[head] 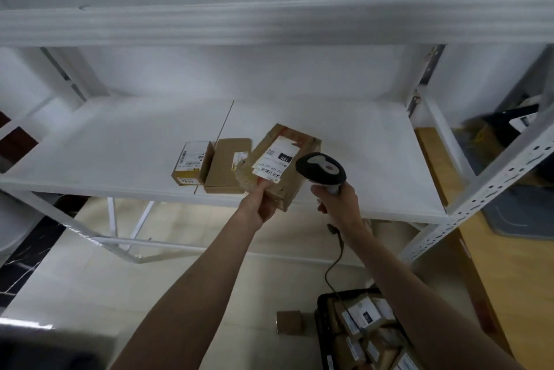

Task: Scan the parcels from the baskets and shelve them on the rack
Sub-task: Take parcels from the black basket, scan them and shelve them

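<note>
Two parcels (209, 164) shelved, one parcel (281, 163) held, one scanner (322, 170).

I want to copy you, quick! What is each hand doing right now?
Left hand: grips the labelled cardboard parcel.
Right hand: grips the handheld barcode scanner, aimed at the parcel's label.

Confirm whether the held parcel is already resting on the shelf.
No, the left hand holds the parcel tilted above the shelf, facing the barcode scanner.
</note>
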